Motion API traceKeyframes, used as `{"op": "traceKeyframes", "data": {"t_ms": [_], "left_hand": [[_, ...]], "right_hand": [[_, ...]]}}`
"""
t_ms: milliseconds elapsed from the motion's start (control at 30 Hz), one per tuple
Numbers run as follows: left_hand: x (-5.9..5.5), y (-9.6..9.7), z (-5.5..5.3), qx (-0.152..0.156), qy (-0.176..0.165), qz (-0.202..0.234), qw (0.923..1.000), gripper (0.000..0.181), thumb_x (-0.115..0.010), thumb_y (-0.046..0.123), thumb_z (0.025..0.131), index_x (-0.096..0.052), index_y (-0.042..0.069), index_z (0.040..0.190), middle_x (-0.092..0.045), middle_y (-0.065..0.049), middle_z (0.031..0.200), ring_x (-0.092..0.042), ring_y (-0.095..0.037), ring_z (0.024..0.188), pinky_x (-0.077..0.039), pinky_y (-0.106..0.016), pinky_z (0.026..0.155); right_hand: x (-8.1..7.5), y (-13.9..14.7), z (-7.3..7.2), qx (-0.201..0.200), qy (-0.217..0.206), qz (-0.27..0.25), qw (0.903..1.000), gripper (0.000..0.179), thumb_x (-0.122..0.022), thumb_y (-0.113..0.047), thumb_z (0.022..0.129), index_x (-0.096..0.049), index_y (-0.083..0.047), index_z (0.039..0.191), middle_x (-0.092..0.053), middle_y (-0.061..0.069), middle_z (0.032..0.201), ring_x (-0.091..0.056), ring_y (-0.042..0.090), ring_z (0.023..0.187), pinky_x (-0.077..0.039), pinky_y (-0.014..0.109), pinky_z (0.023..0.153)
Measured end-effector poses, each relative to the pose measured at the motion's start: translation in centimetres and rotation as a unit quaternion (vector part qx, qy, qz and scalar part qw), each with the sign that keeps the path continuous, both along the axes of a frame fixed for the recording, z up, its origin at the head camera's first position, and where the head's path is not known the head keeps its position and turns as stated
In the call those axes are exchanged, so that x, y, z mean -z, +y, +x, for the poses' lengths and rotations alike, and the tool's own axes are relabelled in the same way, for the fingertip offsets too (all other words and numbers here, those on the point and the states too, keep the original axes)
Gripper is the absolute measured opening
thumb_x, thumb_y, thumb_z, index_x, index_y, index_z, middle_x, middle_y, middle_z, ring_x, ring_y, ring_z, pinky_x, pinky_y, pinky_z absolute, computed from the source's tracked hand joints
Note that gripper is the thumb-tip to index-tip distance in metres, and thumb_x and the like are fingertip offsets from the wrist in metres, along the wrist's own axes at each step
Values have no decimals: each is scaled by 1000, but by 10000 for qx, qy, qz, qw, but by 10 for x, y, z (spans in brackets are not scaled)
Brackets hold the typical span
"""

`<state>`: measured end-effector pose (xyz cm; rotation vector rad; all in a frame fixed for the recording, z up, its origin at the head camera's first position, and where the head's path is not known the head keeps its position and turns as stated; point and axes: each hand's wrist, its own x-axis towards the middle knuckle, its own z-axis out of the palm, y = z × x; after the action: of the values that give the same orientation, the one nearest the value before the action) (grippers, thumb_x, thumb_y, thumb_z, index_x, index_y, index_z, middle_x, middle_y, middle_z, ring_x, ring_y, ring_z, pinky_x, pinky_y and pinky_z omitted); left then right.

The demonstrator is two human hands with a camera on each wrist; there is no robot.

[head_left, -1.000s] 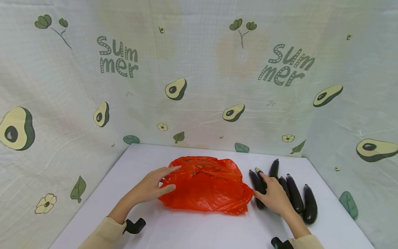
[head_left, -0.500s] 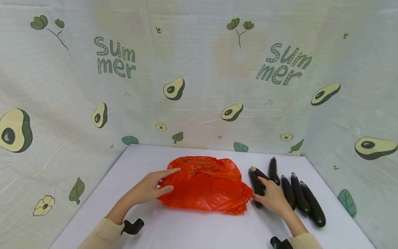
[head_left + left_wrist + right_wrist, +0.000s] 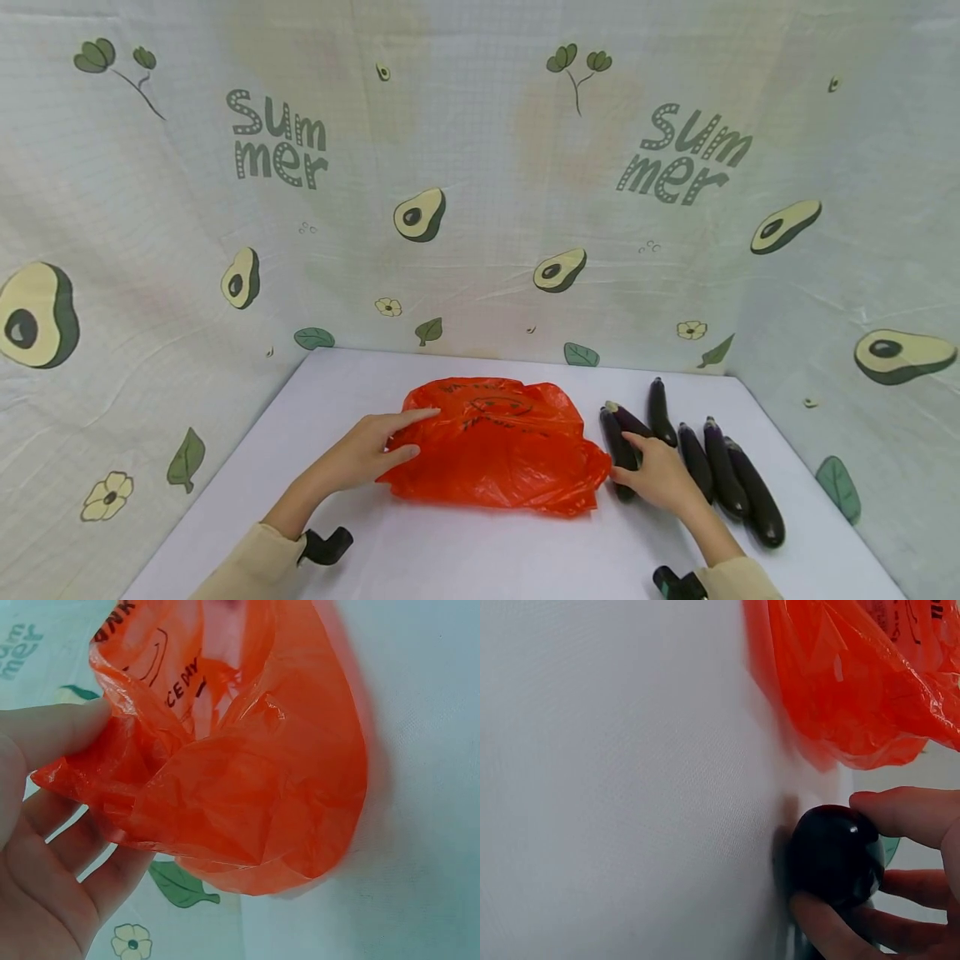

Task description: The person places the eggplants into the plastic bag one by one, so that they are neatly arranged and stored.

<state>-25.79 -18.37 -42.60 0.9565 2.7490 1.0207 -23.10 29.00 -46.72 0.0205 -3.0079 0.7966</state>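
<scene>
A crumpled red plastic bag (image 3: 502, 462) with dark print lies mid-table, its mouth gaping in the left wrist view. My left hand (image 3: 365, 454) pinches the bag's left edge between thumb and fingers. On the right, my right hand (image 3: 660, 473) has its thumb and fingers round a dark purple eggplant (image 3: 836, 855), gripping near its rounded end. That one looks like the leftmost eggplant in the head view, beside the bag's right edge. Another eggplant (image 3: 630, 419) slants partly under my right fingers. The palm side of the right hand is hidden from the head view.
Several more eggplants (image 3: 726, 483) lie to the right of my right hand, and one eggplant (image 3: 659, 410) sits behind it. White cloth covers the table (image 3: 465, 558). A printed curtain (image 3: 480, 167) with avocados rises at the back and sides.
The right-hand eggplants have spread apart, the outermost shifting toward the table's front right. My right hand has slid slightly forward and down over the left eggplants. The left hand stays at the bag.
</scene>
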Motion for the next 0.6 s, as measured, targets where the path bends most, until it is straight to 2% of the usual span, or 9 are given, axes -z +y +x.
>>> {"op": "traceKeyframes", "data": {"t_ms": [133,233,600], "left_hand": [[2,1,-1,-48,84,80,9999,61,-74,12,101,-55,28,156,-66,-6,142,-63,-23,117,-60,-32,89],[4,2,-2,-112,145,126,9998,62,-75,9,100,-56,29,155,-66,-5,143,-64,-24,119,-60,-34,91],[7,8,-3,-559,171,385,9975,63,-78,7,97,-58,29,152,-65,0,141,-62,-21,118,-58,-28,88]], "right_hand": [[-4,-1,1,140,-174,-56,9997,79,-87,-31,87,-55,10,147,-59,38,140,-66,44,110,-58,62,90],[-5,-2,1,232,-264,-74,9994,80,-87,-32,87,-54,9,147,-58,38,140,-66,42,108,-59,61,89],[-6,3,5,280,-170,-119,9994,79,-86,-34,89,-54,5,149,-61,38,135,-65,45,109,-57,63,91]]}}
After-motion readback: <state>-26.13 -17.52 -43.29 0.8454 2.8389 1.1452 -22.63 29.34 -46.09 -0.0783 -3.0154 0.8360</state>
